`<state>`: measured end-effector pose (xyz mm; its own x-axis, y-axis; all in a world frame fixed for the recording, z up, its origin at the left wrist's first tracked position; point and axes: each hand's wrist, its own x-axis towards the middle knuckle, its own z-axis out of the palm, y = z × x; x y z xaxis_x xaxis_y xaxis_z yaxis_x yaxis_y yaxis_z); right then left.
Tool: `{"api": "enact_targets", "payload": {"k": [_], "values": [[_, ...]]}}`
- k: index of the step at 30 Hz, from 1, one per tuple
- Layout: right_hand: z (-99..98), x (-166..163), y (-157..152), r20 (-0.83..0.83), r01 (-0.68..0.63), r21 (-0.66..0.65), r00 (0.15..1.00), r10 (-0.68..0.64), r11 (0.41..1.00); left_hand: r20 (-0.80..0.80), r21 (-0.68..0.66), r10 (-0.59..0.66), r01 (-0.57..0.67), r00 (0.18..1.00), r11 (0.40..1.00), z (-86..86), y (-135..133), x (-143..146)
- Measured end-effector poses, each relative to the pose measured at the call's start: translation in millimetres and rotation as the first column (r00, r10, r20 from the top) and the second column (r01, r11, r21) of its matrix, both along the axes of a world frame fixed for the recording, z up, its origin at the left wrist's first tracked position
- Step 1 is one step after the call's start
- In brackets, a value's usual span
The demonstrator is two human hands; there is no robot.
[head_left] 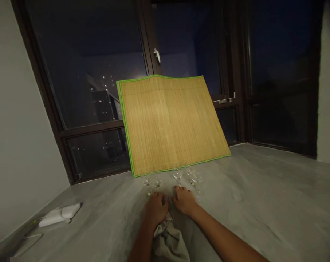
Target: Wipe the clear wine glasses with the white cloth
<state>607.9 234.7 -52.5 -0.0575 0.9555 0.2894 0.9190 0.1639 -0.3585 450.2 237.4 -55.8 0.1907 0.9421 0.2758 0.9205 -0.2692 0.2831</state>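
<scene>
Beyond the left hand (156,210) and right hand (185,201), the glasses (177,175) are left blurred. Whether the cloth (171,242) is gripped cannot be told; between the forearms (226,233), its near end is cut off.

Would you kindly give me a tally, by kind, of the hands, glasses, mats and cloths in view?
Hands: 2, left hand and right hand
Glasses: at least 5; overlap and blur at the right hide the exact count
Mat: 1, seemingly folded
Cloth: 1
Total: at least 9
</scene>
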Motion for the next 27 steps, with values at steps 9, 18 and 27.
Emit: {"api": "enact_targets", "payload": {"k": [9,18,27], "values": [[31.2,-6.6,-22.9,-0.227,-0.098,0.21,0.963,0.146,0.973,0.035,-0.023,0.245,-0.245,0.969,0.969,11.9,-5.0,-1.1],[44.8,-12.1,-52.1,-0.197,-0.574,0.179,0.775,0.601,0.799,0.189,-0.051,0.381,-0.379,0.905,0.924,18.3,-3.0,-16.5],[42.6,-3.2,-54.8,-0.092,-0.703,-0.137,0.711,0.697,0.698,0.779,0.091,0.028,-0.158,0.626,0.983,-9.2,25.6,-22.3]]}}
